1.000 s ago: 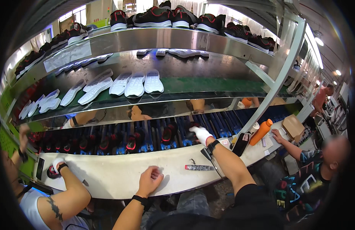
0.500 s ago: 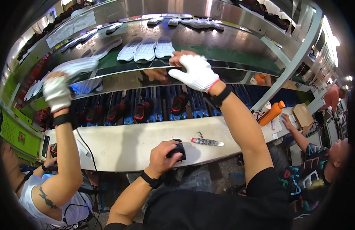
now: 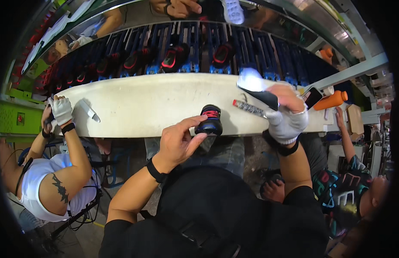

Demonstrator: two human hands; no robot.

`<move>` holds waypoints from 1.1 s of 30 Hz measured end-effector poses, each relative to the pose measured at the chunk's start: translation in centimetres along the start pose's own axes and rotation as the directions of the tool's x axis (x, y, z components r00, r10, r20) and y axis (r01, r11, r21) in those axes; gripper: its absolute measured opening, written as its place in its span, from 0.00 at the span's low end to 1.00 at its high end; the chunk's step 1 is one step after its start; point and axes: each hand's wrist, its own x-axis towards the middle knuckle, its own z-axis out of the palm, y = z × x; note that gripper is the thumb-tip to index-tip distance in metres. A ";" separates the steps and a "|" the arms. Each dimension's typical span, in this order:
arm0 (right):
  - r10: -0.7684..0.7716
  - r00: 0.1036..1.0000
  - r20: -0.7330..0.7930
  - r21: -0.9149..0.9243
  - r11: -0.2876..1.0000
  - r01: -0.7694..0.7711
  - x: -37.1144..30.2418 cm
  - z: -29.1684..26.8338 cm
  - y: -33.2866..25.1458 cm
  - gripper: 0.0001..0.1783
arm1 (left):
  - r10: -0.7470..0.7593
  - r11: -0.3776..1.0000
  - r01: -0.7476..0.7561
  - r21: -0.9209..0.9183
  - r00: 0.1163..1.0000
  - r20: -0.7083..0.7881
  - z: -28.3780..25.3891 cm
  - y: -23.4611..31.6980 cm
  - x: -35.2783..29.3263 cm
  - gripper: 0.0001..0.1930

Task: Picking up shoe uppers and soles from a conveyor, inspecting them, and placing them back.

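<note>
My bare left hand (image 3: 180,139) holds a small black shoe (image 3: 211,112) with red laces between thumb and fingers, over the near edge of the white table (image 3: 165,105). To the right, my right hand (image 3: 287,114) wears a white knit glove with the fingertips bare. It is closed on a shoe sole (image 3: 251,80), which is tilted, bright white at its far end and dark along its side. Motion blurs this hand a little. Just below the sole, a patterned tube with a red end (image 3: 249,107) lies on the table, partly behind the glove.
Beyond the table runs a blue slatted conveyor (image 3: 158,43) carrying several black and red shoes (image 3: 173,56). An orange bottle (image 3: 330,101) and a cardboard box (image 3: 354,118) stand at right. Co-workers sit on both sides; the left one's gloved hand (image 3: 61,109) is by the table end.
My right hand has come down from the upper shelf with a sole in it. My left hand has turned the shoe so its laces show. The view has tilted down.
</note>
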 end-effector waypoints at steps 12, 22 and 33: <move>0.503 0.861 0.077 0.210 0.836 -0.507 -12.4 8.2 -3.9 0.20 | 0.020 1.000 -0.020 0.004 1.000 0.008 1.2 1.4 -0.2 0.18; 0.412 0.911 0.017 0.113 0.904 -0.411 -12.5 8.4 -2.8 0.23 | -0.008 0.999 0.006 0.033 0.997 0.074 1.3 1.2 0.3 0.18; 0.317 0.945 -0.080 0.000 0.948 -0.318 -11.0 11.0 -1.7 0.25 | -0.116 0.987 0.090 0.135 0.973 0.198 -2.7 2.0 1.4 0.20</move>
